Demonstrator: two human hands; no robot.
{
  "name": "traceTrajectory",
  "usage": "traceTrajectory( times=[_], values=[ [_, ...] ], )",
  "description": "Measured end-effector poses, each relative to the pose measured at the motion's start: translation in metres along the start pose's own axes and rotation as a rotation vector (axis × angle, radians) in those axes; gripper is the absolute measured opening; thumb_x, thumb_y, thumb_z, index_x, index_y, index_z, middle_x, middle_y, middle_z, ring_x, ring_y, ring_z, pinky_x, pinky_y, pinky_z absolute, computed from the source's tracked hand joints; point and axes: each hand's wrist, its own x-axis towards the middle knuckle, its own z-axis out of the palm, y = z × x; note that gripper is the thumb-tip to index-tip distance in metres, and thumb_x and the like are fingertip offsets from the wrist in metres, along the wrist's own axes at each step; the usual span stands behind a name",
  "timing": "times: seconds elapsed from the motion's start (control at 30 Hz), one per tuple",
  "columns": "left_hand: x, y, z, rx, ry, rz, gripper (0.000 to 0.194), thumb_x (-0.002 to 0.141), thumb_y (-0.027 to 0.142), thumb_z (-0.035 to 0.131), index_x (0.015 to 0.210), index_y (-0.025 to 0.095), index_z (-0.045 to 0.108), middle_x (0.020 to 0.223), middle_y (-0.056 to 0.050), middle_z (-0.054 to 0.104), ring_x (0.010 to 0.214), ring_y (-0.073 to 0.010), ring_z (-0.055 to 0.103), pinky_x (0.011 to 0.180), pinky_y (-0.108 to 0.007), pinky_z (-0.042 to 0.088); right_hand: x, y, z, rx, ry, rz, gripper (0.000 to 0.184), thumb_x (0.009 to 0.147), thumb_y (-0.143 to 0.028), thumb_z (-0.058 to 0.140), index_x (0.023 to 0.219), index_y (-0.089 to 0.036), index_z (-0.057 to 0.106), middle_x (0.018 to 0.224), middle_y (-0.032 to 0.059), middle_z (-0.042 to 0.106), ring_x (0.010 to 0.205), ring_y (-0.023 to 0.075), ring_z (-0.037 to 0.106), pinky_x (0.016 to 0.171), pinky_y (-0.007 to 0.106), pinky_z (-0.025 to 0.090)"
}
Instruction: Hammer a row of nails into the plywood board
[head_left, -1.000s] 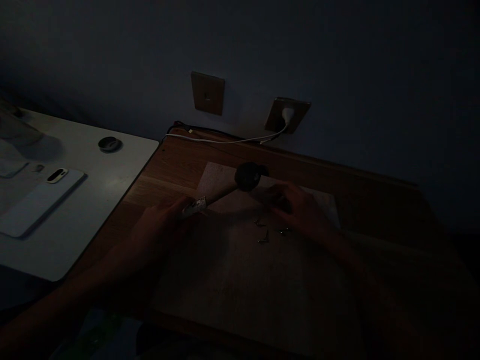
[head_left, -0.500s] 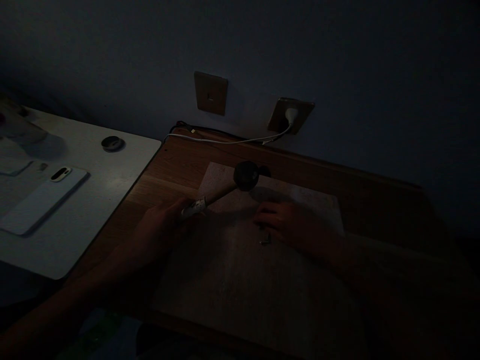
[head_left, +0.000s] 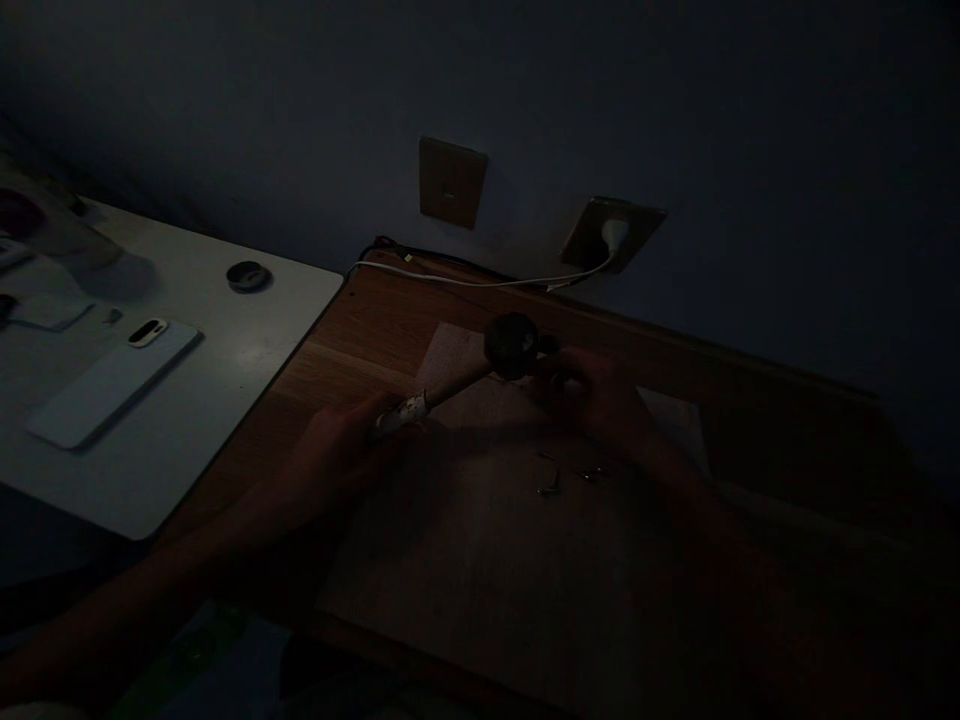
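My left hand is closed around the handle of a hammer. The handle is pale wood with a worn white wrap, and its dark, blunt head points away over the board. Close behind the head is my right hand, fingers curled inward; dim light hides whether they touch the hammer or hold something small. Several small metal screws lie loose on the board, below my right hand. Beneath both hands, a thin pale board rests on a wooden desk.
To the left, a white table carries a pale phone, a small round lid and a clear container. Cables run along the wall to a socket with a white plug. The scene is very dark.
My right hand has risen from the board beside the screws to the hammer head, its fingers curling. More screws are now visible. My left hand keeps its hold; the view has shifted slightly.
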Motion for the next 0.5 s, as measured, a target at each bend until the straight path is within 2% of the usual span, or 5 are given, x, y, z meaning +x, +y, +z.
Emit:
traceTrajectory(
  times=[0.13,0.37,0.5],
  values=[
    [0.002,-0.002,0.001,0.006,-0.014,0.003,0.034,0.097,0.044,0.055,0.12,0.025,0.07,0.102,-0.004,0.08,0.084,-0.0211,0.075,0.068,-0.027,0.049,0.001,0.002,0.01,-0.02,-0.014,-0.008,0.013,0.084,-0.017,0.07,0.092,-0.024,0.077,0.092,0.0052,0.08,0.082,0.0242,0.076,0.072,0.035,0.059],
    [0.002,0.008,-0.003,0.006,0.035,-0.022,0.034,0.096,0.049,0.054,0.111,0.024,0.071,0.091,-0.002,0.078,0.077,-0.0206,0.073,0.065,-0.027,0.046,-0.005,0.003,0.015,-0.012,0.002,-0.067,0.019,0.085,-0.016,0.066,0.098,-0.024,0.077,0.102,0.0063,0.081,0.09,0.0254,0.077,0.078,0.036,0.059],
    [0.001,0.009,-0.004,0.002,0.035,-0.018,0.033,0.096,0.046,0.054,0.113,0.023,0.071,0.091,-0.002,0.078,0.076,-0.0199,0.072,0.064,-0.027,0.046,-0.007,0.005,0.019,-0.07,0.01,0.006,0.03,0.085,-0.017,0.068,0.113,-0.024,0.075,0.098,0.0062,0.08,0.085,0.0253,0.076,0.077,0.037,0.058]
  ],
)
